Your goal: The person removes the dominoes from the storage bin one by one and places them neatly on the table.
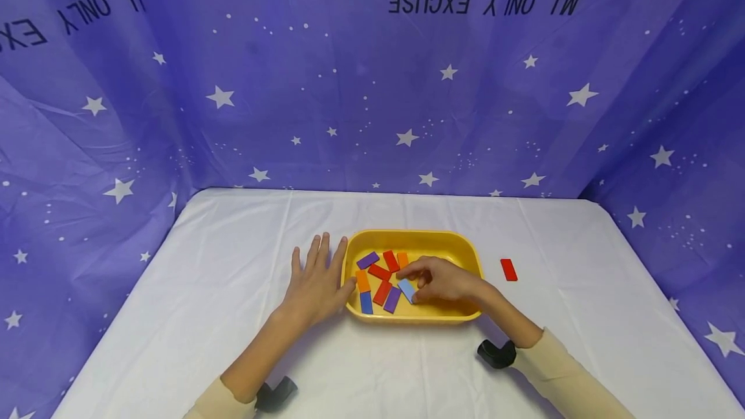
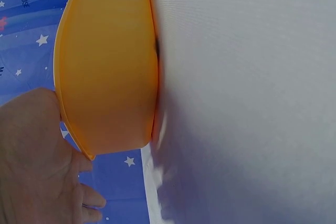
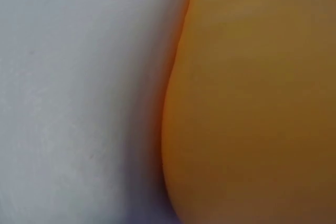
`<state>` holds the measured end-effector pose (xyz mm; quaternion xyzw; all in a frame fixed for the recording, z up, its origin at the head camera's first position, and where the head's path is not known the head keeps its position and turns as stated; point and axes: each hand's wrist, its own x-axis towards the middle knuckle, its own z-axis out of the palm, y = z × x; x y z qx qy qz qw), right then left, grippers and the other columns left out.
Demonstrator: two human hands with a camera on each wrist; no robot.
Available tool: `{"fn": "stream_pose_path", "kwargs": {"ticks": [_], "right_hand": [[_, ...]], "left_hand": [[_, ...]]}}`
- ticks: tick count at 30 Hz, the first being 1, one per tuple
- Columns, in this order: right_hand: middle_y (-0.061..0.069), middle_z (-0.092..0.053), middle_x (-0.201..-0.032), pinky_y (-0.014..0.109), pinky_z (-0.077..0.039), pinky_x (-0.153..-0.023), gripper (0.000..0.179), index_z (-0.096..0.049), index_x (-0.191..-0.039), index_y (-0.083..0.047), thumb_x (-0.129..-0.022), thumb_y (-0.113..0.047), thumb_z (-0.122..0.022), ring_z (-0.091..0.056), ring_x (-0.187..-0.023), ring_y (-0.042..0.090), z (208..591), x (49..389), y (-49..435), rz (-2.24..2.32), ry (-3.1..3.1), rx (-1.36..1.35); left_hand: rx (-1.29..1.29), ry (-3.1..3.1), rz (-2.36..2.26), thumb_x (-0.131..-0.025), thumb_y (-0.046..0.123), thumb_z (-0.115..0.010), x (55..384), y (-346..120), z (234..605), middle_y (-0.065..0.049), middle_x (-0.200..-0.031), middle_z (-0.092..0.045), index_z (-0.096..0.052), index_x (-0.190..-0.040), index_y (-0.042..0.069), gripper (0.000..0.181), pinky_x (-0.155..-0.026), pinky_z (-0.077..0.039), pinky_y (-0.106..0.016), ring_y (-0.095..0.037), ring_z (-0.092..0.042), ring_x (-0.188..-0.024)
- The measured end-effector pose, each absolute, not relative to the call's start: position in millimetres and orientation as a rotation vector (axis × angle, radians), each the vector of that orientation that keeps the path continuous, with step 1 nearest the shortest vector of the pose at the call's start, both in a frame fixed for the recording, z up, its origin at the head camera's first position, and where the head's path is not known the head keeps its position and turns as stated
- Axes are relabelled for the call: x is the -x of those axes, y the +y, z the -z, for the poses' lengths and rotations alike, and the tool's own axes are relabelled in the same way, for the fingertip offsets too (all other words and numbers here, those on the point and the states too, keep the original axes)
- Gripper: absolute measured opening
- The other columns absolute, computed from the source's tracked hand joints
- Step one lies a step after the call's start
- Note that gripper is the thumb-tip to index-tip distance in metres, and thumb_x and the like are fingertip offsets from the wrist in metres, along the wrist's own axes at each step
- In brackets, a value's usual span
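A yellow plastic tray (image 1: pixel 419 319) on the white table holds small flat rectangular blocks, among them a purple block (image 1: pixel 368 260), an orange block (image 1: pixel 363 280) and a dark blue block (image 1: pixel 366 303). My left hand (image 1: pixel 314 286) lies at the tray's left end, fingers spread and straight, thumb over the rim. In the left wrist view, this hand (image 2: pixel 31 150) is against the rim of the tray (image 2: pixel 110 66). Inside the tray, my right hand (image 1: pixel 445 279) pinches a light blue block (image 1: pixel 406 290) with thumb and index finger. The right wrist view shows only the tray's outer wall (image 3: pixel 252 103) and tablecloth.
One red block (image 1: pixel 509 269) lies on the white tablecloth (image 1: pixel 559 264) to the right of the tray. Purple star-printed curtains (image 1: pixel 372 115) surround the table at the back and sides. A black wrist device (image 1: pixel 496 354) sits under my right forearm.
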<state>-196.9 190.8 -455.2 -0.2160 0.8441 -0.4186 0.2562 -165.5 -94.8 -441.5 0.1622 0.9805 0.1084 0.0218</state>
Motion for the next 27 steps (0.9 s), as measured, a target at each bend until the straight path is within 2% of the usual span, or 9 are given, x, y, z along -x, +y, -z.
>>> {"fn": "stream_pose_path", "kwargs": {"ticks": [9, 20, 27], "right_hand": [[0.007, -0.053, -0.095, 0.026, -0.044, -0.072, 0.043, -0.073, -0.122, -0.015, -0.081, -0.007, -0.082, -0.049, -0.085, 0.021, 457.3, 195.2, 190.6, 1.06, 2.356, 0.65], [0.007, -0.051, -0.093, 0.025, -0.044, -0.07, 0.045, -0.073, -0.121, -0.014, -0.079, -0.002, -0.082, -0.049, -0.084, 0.021, 456.8, 194.2, 188.3, 1.02, 2.382, 0.709], [0.004, -0.052, -0.094, 0.027, -0.046, -0.073, 0.043, -0.073, -0.123, -0.016, -0.082, -0.009, -0.082, -0.049, -0.085, 0.019, 454.5, 191.6, 189.3, 0.965, 2.414, 0.74]], "left_hand": [[-0.504, 3.039, -0.362, -0.096, 0.049, -0.054, 166.0, -94.4, 442.8, -0.025, -0.162, -0.016, -0.022, -0.16, 0.012, 0.081, -0.113, -0.003, -0.068, -0.041, -0.007, -0.15], [-0.511, 3.044, -0.357, -0.097, 0.049, -0.053, 164.8, -95.1, 443.0, -0.026, -0.161, -0.016, -0.021, -0.16, 0.011, 0.08, -0.112, -0.004, -0.069, -0.042, -0.008, -0.149], [-0.509, 3.035, -0.366, -0.097, 0.048, -0.053, 164.3, -94.4, 442.4, -0.026, -0.162, -0.015, -0.021, -0.16, 0.011, 0.08, -0.113, -0.002, -0.068, -0.042, -0.006, -0.149]]}}
